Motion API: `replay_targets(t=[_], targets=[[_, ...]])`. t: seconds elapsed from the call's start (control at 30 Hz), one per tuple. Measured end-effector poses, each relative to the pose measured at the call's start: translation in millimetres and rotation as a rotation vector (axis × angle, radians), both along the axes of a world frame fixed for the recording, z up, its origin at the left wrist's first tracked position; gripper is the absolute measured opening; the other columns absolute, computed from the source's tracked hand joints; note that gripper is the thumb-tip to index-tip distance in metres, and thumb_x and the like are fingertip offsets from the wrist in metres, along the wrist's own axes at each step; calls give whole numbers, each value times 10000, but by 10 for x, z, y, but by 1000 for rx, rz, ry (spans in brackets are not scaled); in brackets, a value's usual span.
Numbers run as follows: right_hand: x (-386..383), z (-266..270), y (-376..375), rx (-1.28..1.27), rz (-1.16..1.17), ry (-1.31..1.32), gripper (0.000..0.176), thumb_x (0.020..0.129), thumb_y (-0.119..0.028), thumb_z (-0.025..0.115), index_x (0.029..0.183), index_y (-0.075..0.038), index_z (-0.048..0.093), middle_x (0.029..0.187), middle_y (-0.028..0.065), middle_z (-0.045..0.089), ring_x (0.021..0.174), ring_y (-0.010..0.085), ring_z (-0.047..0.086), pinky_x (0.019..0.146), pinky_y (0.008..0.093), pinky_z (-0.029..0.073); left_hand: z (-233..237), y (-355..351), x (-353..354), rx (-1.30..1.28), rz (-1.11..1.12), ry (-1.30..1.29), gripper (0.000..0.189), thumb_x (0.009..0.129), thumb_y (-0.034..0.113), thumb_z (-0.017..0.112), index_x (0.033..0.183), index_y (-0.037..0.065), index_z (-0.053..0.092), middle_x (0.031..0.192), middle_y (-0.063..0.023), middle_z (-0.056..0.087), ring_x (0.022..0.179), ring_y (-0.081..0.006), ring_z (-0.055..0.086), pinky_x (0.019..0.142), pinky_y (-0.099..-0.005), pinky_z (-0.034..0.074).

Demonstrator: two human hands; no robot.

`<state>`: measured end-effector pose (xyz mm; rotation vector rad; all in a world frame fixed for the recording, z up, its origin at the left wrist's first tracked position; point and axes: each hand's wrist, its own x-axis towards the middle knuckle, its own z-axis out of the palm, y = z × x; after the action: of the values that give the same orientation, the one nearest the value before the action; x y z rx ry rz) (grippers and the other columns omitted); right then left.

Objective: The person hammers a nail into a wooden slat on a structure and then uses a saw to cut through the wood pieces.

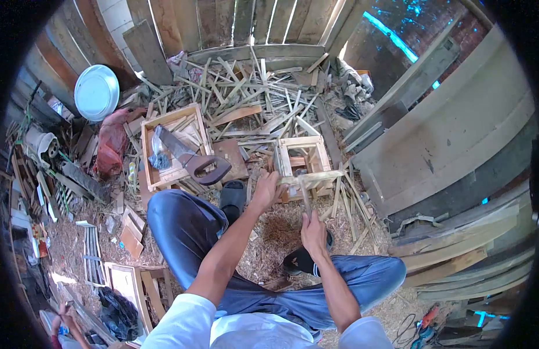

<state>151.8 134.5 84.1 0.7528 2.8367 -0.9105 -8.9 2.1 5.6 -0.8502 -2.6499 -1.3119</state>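
Observation:
My left hand (266,189) is closed on the left end of a pale wooden strip (325,175). The strip lies across the near side of a small wooden frame (301,142), an open box-like shape made of light slats. In my right hand (313,232) is the handle of what looks like a hammer (305,195), its upper end at the strip; the head is small and partly hidden. To the left, a handsaw (191,157) with a dark handle rests on a shallow wooden box (147,139) holding wood pieces and a plastic bag (159,160).
Scrap strips (240,87) are heaped along the plank wall. A round basin (97,93) and red sack (112,142) stand left. Large boards (444,134) lean right, above stacked curved planks (467,250). Another person's arm (69,320) shows at lower left.

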Motion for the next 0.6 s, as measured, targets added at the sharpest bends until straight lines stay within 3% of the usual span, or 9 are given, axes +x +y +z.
replay_targets(t=[0.1,0.23,0.3,0.43,0.6], targets=[[65,157,-100,-38,-55,158,241,977,-230,472,1050,0,477,719,322,602,733,518,602,633,583,464,-39,-8,34,-6,-20,16,296,846,230,693,984,18,539,920,-173,582,915,-384,545,782,-471,439],[80,-51,-67,10,-7,195,238,983,-236,479,1003,1,466,692,310,589,707,519,588,596,582,435,-37,31,32,-21,-15,-21,297,847,234,692,975,16,536,923,-172,582,908,-384,547,776,-476,440],[47,-7,-52,11,24,58,241,983,-229,480,1004,11,464,685,306,586,700,522,581,594,581,432,-23,15,44,3,-15,5,296,853,241,684,961,12,531,911,-180,583,911,-386,544,777,-479,438],[51,218,-133,-95,-50,211,244,974,-230,484,1028,8,472,706,314,601,727,524,594,634,583,458,-26,3,34,-39,10,1,290,845,228,694,936,12,522,882,-194,586,888,-405,548,769,-487,443],[5,139,-9,-4,19,53,236,975,-222,490,1014,10,468,693,306,586,710,526,584,616,582,439,-99,38,26,-19,0,1,295,845,235,693,928,11,519,878,-203,581,873,-421,547,762,-487,445]])
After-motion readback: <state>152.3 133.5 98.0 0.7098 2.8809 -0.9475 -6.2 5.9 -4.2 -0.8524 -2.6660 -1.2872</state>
